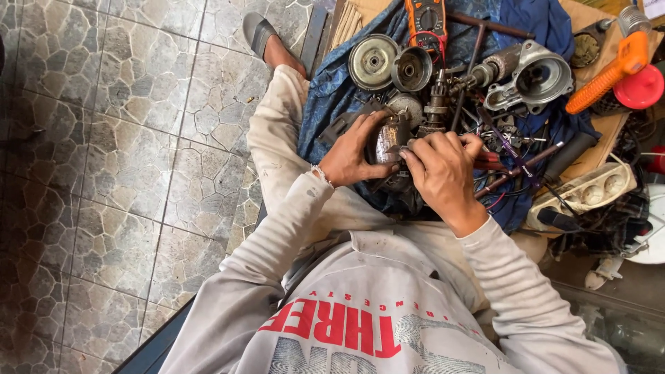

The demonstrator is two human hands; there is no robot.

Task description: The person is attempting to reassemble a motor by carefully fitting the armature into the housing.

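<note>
The cloth (332, 97) is blue, the multimeter (426, 21) is orange and black, the round lid (639, 88) is red, and the floor tiles (125, 159) show a grey stone pattern.

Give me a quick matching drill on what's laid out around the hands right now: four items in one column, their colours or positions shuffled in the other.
Things:
1. multimeter
2. power strip
3. round pulley disc
4. metal part between the left hand and right hand

Descriptions:
A. off-white, at the right edge of the pile
B. orange and black, at the top of the blue cloth
C. grey and grimy, held in both hands
D. dull silver, lying flat beside a cup-shaped part

Pairs: 1-B, 2-A, 3-D, 4-C
</note>
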